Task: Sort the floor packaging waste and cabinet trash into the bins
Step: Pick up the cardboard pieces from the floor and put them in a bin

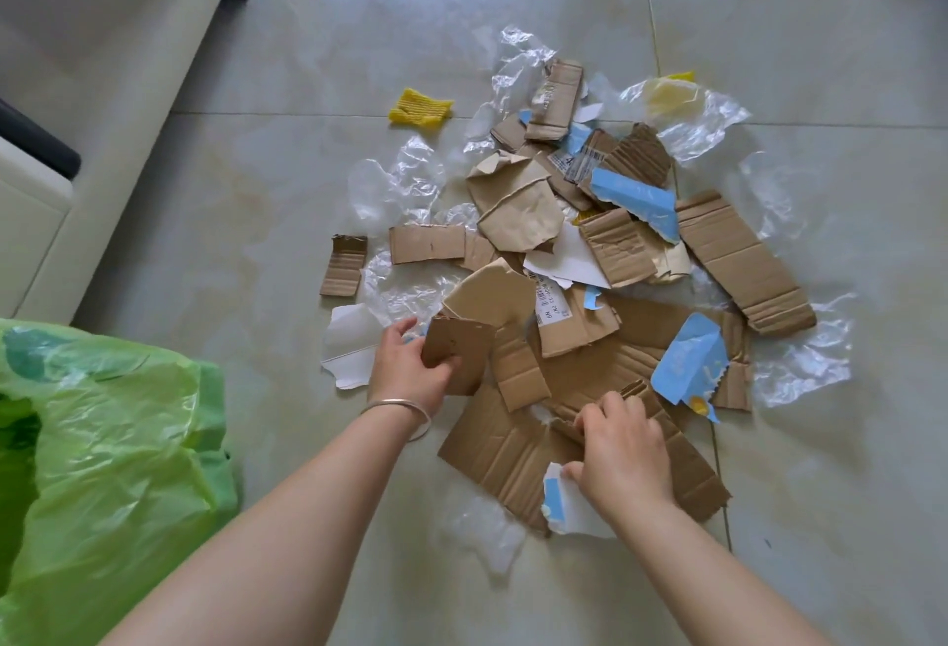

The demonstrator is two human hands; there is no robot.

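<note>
The head view looked down on a tiled floor (256,214) strewn with packaging waste: torn cardboard pieces (738,260), crumpled clear plastic film (395,183), blue-and-white paper scraps (690,363) and a yellow foam net (420,106) lying apart at the far left of the heap. The left hand (410,368), with a thin bangle (397,409) on its wrist, gripped a small brown cardboard scrap (459,353), thumb on its near face and fingers curled behind its left edge. The right hand (623,450) rested on a large flat cardboard sheet (508,455) at the near edge of the heap, its fingers curled and pinching a folded corrugated piece (636,391). A green plastic bag (102,466) stood open at the lower left, just beside the left forearm. A white cabinet (77,55) ran along the left.
</note>
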